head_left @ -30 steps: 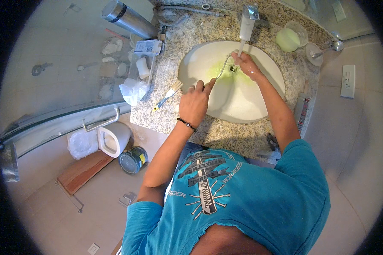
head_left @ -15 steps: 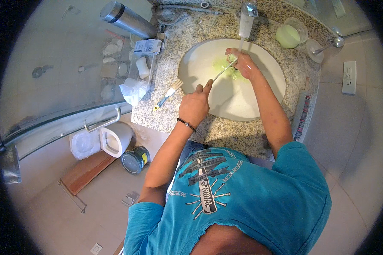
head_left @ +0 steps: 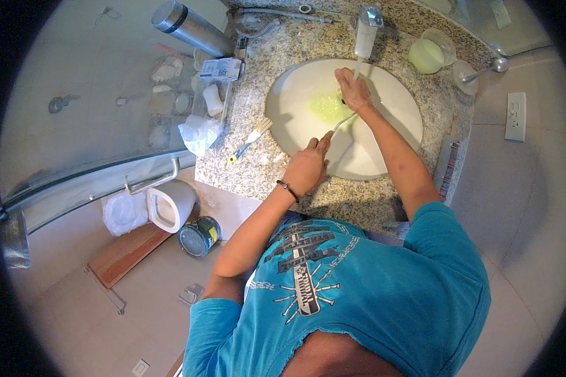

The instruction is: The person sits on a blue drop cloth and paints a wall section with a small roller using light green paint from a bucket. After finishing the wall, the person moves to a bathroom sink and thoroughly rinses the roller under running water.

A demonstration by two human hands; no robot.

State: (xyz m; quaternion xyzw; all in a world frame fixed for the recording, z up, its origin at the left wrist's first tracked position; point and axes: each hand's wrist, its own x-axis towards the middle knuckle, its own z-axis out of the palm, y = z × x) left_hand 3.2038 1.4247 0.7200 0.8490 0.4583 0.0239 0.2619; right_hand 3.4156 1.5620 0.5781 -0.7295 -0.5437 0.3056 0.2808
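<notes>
Over the white oval sink (head_left: 365, 160), my left hand (head_left: 306, 168) is closed round the handle end of a thin, bent metal rod (head_left: 341, 122). The rod reaches up to the right and passes beneath my right wrist, where its far end is hidden. My right hand (head_left: 355, 91) is under the running faucet (head_left: 366, 31), back up and fingers curled down; what they grip is hidden. Yellow-green liquid (head_left: 328, 108) spreads in the basin beside it.
A paintbrush (head_left: 250, 141) lies on the granite counter (head_left: 245, 182), left of the sink. A clear cup of green liquid (head_left: 426, 55) stands at the right. A steel cylinder (head_left: 192, 30) and plastic box (head_left: 223, 94) are at the left; a can (head_left: 199, 237) stands below.
My right hand has turned so its back faces up. My left hand has moved right and slightly down, bringing the rod with it. The green liquid shows more on the basin.
</notes>
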